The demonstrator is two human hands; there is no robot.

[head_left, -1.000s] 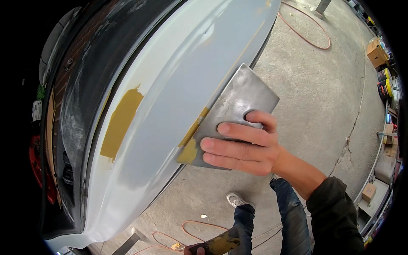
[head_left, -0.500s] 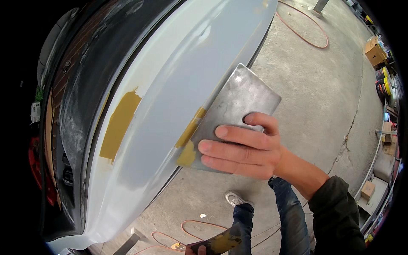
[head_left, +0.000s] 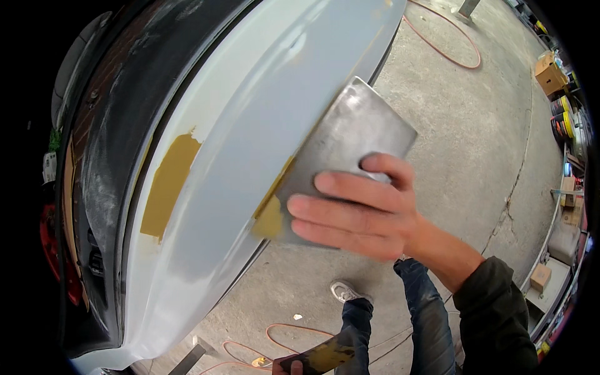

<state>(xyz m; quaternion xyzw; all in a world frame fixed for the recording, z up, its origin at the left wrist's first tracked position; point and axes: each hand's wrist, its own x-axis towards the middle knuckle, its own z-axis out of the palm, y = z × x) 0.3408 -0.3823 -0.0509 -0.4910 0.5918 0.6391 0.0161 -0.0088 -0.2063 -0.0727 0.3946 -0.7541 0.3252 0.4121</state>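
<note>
A light grey and white car panel (head_left: 250,169) curves from the lower left to the top. My right hand (head_left: 359,209) is closed on a wide metal filler spreader (head_left: 362,128), fingers spread across its face. The spreader's edge lies along the panel's right edge, over a strip of mustard-coloured filler (head_left: 275,184), and more filler smears its lower corner. A larger filler patch (head_left: 170,187) sits on the white part farther left. At the bottom edge, my left hand (head_left: 289,367), mostly cut off, grips a dark board (head_left: 328,355) smeared with the same filler.
An orange hose (head_left: 300,328) loops over the concrete floor (head_left: 462,125), with another loop (head_left: 478,59) farther off. Metal stand legs (head_left: 187,359) show below the panel. Along the right stand shelves with cardboard boxes (head_left: 550,74) and tins (head_left: 560,127). My legs and one shoe (head_left: 344,292) are below.
My right hand has moved the spreader slightly up and left over the panel's edge, covering more of the filler strip. My left hand and the board have stayed almost still.
</note>
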